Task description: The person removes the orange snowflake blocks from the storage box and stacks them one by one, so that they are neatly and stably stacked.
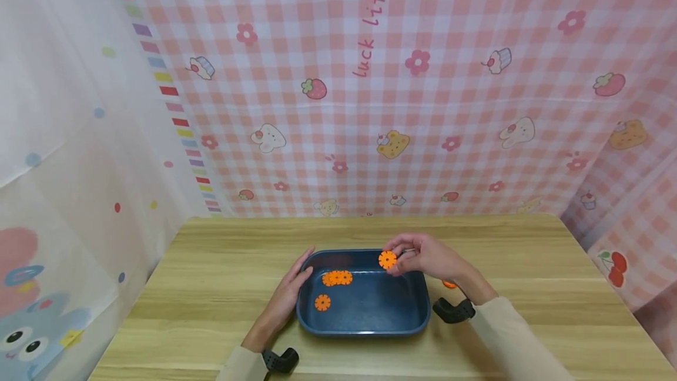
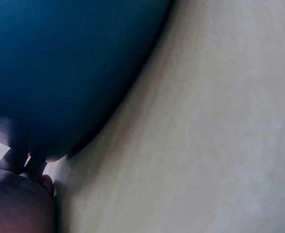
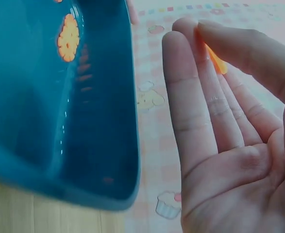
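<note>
A dark blue rectangular tray (image 1: 370, 310) sits on the table. My left hand (image 1: 282, 298) holds its left side, thumb at the rim and fingers along the outer wall. In the left wrist view, fingers (image 2: 33, 167) lie against that wall. Above the tray's far right part, my right hand (image 1: 433, 258) pinches an orange notched plastic disc (image 1: 388, 260) between thumb and fingertips. From the right wrist the disc (image 3: 217, 60) shows edge-on, partly hidden by fingers. Inside the tray lie a lone orange disc (image 1: 322, 303) and a row of overlapping discs (image 1: 337, 278).
Just right of the tray, more orange (image 1: 449, 284) shows on the table, mostly covered by the right wrist. The wooden table (image 1: 227, 275) ends at a pink checked cloth (image 1: 338, 116) behind. A white dotted cloth (image 1: 95, 151) hangs at the left.
</note>
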Available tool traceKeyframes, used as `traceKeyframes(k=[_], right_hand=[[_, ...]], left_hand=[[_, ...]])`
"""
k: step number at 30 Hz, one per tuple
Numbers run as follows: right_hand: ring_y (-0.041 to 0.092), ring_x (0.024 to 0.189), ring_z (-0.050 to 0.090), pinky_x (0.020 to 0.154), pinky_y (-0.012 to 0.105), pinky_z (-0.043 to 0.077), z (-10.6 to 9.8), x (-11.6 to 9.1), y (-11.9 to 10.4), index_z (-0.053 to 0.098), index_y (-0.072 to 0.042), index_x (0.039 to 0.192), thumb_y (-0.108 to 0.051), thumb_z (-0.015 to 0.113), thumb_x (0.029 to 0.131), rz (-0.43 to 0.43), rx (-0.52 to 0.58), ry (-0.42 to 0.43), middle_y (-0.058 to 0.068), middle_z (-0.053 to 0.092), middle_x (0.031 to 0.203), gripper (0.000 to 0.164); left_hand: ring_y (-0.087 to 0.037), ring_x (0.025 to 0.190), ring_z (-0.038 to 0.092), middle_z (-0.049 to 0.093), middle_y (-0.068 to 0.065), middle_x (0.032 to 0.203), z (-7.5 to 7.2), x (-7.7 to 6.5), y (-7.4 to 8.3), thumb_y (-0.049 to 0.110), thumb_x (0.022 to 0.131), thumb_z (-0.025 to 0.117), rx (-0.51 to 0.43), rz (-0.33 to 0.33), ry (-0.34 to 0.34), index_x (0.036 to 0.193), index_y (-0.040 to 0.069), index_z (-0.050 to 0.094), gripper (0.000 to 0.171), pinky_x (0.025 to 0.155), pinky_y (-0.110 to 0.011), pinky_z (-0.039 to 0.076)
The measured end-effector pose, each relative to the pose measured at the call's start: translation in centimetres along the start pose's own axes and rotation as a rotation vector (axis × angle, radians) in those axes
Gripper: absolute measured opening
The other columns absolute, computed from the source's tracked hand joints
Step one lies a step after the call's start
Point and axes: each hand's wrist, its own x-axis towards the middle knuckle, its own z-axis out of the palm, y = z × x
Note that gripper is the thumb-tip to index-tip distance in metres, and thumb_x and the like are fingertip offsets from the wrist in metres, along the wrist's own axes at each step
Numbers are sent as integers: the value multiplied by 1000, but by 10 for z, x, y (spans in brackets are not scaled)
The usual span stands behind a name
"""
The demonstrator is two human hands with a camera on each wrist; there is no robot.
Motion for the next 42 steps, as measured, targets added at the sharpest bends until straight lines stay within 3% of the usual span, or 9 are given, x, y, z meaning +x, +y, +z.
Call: traceKeyframes(k=[5,10,17,24,29,35,42], right_hand=[[39,95,70,85,49,57,-9,-11,4,55,9,126,2,60,93,-29,18,20,17,67,102,34],[35,92,71,83,40,59,-14,-19,7,55,9,124,-1,62,93,-23,-18,53,21,68,104,34],[34,95,71,86,35,58,-21,-31,12,52,12,127,0,64,93,-5,12,72,21,66,104,38],[28,94,72,87,39,57,-30,-46,19,48,16,127,-1,66,92,-28,74,85,12,67,102,43],[24,92,72,84,34,58,-36,-56,26,48,18,125,1,64,92,-69,106,101,5,68,99,40],[13,86,68,77,28,59,-42,-66,33,54,12,121,-1,66,91,-57,18,207,0,68,97,35],[9,82,60,70,28,56,-51,-77,47,60,5,117,-9,70,91,-24,-109,310,-2,54,88,31]], left_hand=[[-26,153,8,18,-1,165,0,-1,0,33,106,43,-7,3,-7,155,26,33,51,122,-53,6],[-26,153,7,17,-2,165,-1,0,0,33,106,43,-10,5,-9,156,25,33,51,122,-53,6],[-25,153,7,18,-2,165,0,-1,1,32,106,43,-13,4,-14,156,25,33,51,122,-53,6],[-26,153,8,18,-2,165,0,-1,1,33,106,43,-11,4,-13,156,25,33,51,122,-53,6],[-26,153,8,18,-2,165,0,-1,1,32,106,43,-10,3,-10,156,24,32,51,122,-53,6],[-26,153,8,18,-2,165,0,-1,1,34,106,43,-11,3,-10,156,24,33,52,122,-53,6],[-26,153,8,18,-1,165,0,-1,0,35,106,44,-9,2,-6,155,25,34,52,122,-53,6]])
